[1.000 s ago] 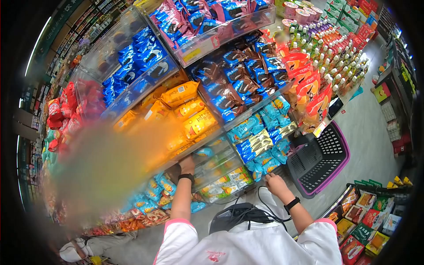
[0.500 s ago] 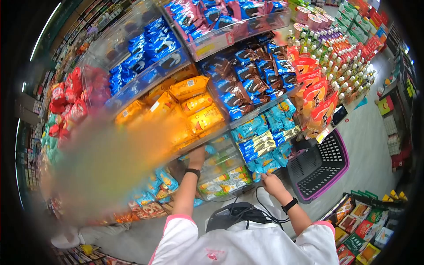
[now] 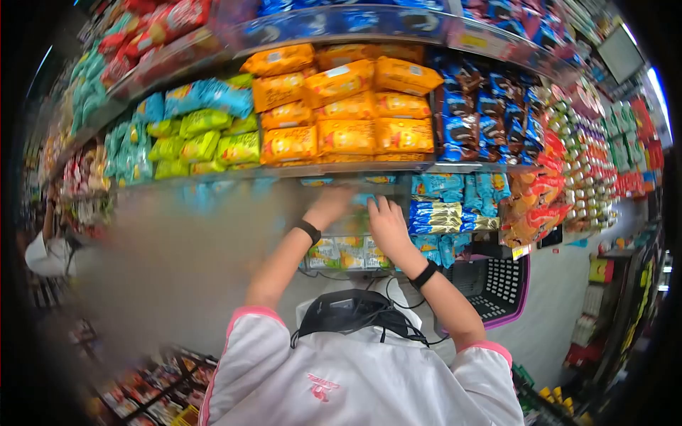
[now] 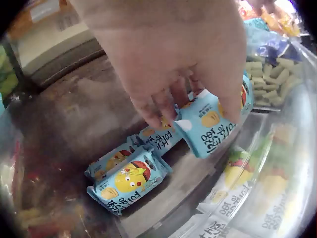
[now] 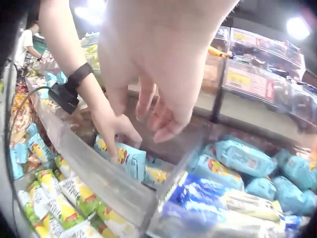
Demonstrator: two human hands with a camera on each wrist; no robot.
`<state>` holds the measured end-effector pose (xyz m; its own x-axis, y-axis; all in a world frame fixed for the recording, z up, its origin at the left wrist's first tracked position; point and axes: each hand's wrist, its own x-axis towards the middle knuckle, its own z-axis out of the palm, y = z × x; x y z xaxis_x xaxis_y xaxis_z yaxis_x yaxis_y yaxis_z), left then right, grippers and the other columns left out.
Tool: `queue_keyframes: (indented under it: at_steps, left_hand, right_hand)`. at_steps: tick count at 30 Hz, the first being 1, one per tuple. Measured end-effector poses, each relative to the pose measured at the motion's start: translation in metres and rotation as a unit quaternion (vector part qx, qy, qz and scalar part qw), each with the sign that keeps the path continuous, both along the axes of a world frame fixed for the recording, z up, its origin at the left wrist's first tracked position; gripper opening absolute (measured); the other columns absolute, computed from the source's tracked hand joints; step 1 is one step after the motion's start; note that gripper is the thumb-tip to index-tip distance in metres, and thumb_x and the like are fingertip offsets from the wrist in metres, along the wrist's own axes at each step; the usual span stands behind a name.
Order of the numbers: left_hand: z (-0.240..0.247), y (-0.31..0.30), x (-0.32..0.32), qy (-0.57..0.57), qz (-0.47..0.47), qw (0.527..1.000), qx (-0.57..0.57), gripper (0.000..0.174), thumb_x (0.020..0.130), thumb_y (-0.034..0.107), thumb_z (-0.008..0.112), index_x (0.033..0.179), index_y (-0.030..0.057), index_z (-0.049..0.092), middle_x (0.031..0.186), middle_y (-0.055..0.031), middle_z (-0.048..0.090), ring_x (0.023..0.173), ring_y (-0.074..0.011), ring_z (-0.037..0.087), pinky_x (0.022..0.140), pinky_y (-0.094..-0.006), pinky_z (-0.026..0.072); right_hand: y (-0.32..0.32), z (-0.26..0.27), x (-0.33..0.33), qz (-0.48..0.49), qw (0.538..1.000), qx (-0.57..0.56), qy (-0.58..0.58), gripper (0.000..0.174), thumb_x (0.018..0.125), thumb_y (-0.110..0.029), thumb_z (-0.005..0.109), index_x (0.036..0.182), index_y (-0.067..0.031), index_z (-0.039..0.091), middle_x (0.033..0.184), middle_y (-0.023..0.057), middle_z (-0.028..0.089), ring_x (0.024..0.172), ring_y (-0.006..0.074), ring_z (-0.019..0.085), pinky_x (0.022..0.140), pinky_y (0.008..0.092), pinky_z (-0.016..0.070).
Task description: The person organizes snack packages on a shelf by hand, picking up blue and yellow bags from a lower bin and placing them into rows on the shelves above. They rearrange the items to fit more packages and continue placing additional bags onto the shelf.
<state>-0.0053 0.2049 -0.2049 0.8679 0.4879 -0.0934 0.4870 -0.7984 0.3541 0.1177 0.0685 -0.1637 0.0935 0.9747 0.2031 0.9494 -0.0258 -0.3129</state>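
Note:
My left hand (image 3: 332, 206) reaches down into a clear plastic bin (image 5: 94, 166). In the left wrist view its thumb and fingers pinch a light-blue snack packet (image 4: 208, 121) with a yellow cartoon print. A few more light-blue packets (image 4: 130, 181) lie flat on the bin's brown floor just below it. My right hand (image 3: 388, 226) hovers over the same bin, to the right of the left hand. Its fingers (image 5: 163, 119) hang loosely curled above the packets and hold nothing.
Orange packets (image 3: 346, 135) fill the shelf above the bin. Blue-and-gold packets (image 5: 218, 198) and more light-blue ones (image 5: 245, 156) sit in the compartment to the right. White-and-green packets (image 5: 64, 203) lie in front, below. A black shopping basket with a purple rim (image 3: 524, 291) stands at the right.
The head view has swung round to face the shelf squarely. My right hand has left the light-blue packets on the right and come over the bin beside my left hand, which stays in there.

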Motion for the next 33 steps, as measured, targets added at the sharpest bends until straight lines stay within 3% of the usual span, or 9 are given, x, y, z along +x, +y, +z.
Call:
queue_keyframes:
  at_steps: [4, 12, 17, 19, 20, 22, 25, 29, 33]
  left_hand:
    - [0.015, -0.001, -0.014, -0.004, 0.031, 0.999, -0.033, 0.049, 0.07, 0.029, 0.067, 0.111, 0.0078, 0.051, 0.1, -0.0136, 0.058, 0.094, -0.0317, 0.056, 0.075, -0.0416, 0.0466]
    - [-0.005, 0.011, -0.039, -0.131, 0.156, 0.979, -0.023, 0.047, 0.067, 0.024, 0.069, 0.108, 0.0061, 0.053, 0.1, -0.014, 0.059, 0.094, -0.0309, 0.056, 0.078, -0.04, 0.0464]
    - [-0.016, 0.007, -0.037, -0.256, 0.275, 0.927, 0.002, 0.028, 0.065, 0.008, 0.064, 0.091, 0.0009, 0.056, 0.087, -0.0176, 0.057, 0.084, -0.0331, 0.057, 0.069, -0.0399, 0.0476]
    - [-0.049, 0.012, -0.022, -0.221, 0.372, 0.9, -0.053, 0.03, 0.069, 0.006, 0.06, 0.095, -0.006, 0.051, 0.091, -0.024, 0.056, 0.089, -0.0359, 0.057, 0.074, -0.0396, 0.0478]
    - [-0.092, 0.017, -0.008, -0.222, 0.41, 0.88, -0.084, 0.031, 0.071, 0.007, 0.059, 0.097, -0.0075, 0.05, 0.093, -0.0252, 0.056, 0.091, -0.0364, 0.057, 0.075, -0.0393, 0.0477]
    - [-0.071, 0.02, -0.018, -0.187, 0.47, 0.831, -0.233, 0.038, 0.074, 0.009, 0.056, 0.102, -0.0131, 0.044, 0.102, -0.0298, 0.054, 0.097, -0.0381, 0.056, 0.081, -0.0381, 0.0468]
    - [-0.057, 0.027, -0.024, -0.178, 0.498, 0.779, -0.337, 0.039, 0.074, 0.008, 0.055, 0.105, -0.0144, 0.044, 0.106, -0.0317, 0.052, 0.099, -0.0382, 0.055, 0.083, -0.0376, 0.046]
    - [-0.065, 0.03, -0.026, -0.111, 0.412, 0.868, -0.254, 0.044, 0.079, 0.015, 0.045, 0.11, -0.0156, 0.043, 0.119, -0.0329, 0.042, 0.112, -0.0363, 0.045, 0.091, -0.0392, 0.0398]
    - [-0.052, 0.034, -0.034, -0.071, 0.413, 0.861, -0.289, 0.047, 0.079, 0.016, 0.044, 0.116, -0.0131, 0.041, 0.124, -0.0301, 0.039, 0.113, -0.0368, 0.043, 0.094, -0.0407, 0.0374]
  right_hand:
    - [0.039, -0.012, -0.014, 0.017, 0.991, -0.134, -0.022, 0.038, 0.071, -0.004, 0.058, 0.108, -0.0011, 0.049, 0.103, 0.0182, 0.05, 0.09, 0.0361, 0.053, 0.074, 0.0428, 0.0467]
    - [0.097, -0.021, -0.018, 0.067, 0.972, -0.225, 0.03, 0.047, 0.073, -0.011, 0.062, 0.117, -0.0061, 0.045, 0.107, 0.0211, 0.052, 0.097, 0.0408, 0.052, 0.077, 0.046, 0.0465]
    - [0.115, -0.044, -0.009, 0.066, 0.981, -0.183, 0.0, 0.043, 0.076, -0.02, 0.062, 0.113, -0.0036, 0.048, 0.106, 0.0221, 0.055, 0.101, 0.0397, 0.05, 0.083, 0.044, 0.0435]
    - [0.119, -0.068, 0.0, 0.04, 0.995, -0.077, -0.053, 0.043, 0.076, -0.023, 0.061, 0.112, -0.0032, 0.05, 0.104, 0.0221, 0.056, 0.101, 0.0398, 0.05, 0.086, 0.0443, 0.0415]
    - [0.122, -0.069, 0.001, 0.017, 0.994, -0.105, -0.035, 0.048, 0.077, -0.026, 0.062, 0.115, -0.0015, 0.047, 0.111, 0.0236, 0.051, 0.105, 0.0406, 0.046, 0.089, 0.0442, 0.039]
    - [0.128, -0.069, 0.0, -0.032, 0.987, -0.16, -0.002, 0.059, 0.077, -0.033, 0.062, 0.12, 0.0019, 0.041, 0.125, 0.0266, 0.04, 0.114, 0.0421, 0.038, 0.094, 0.044, 0.0338]
    - [0.132, -0.066, -0.014, -0.032, 0.993, -0.113, 0.005, 0.038, 0.078, -0.028, 0.059, 0.104, -0.0005, 0.056, 0.103, 0.023, 0.056, 0.1, 0.0402, 0.051, 0.088, 0.0424, 0.0404]
    - [0.147, -0.064, -0.028, -0.017, 0.989, -0.143, -0.027, 0.035, 0.082, -0.027, 0.053, 0.103, -0.0005, 0.057, 0.104, 0.0215, 0.057, 0.098, 0.0388, 0.053, 0.087, 0.0424, 0.0402]
    - [0.168, -0.102, -0.023, 0.049, 0.99, -0.117, -0.053, 0.031, 0.085, -0.026, 0.047, 0.105, -0.0035, 0.057, 0.108, 0.0188, 0.057, 0.1, 0.0368, 0.053, 0.089, 0.0424, 0.0387]
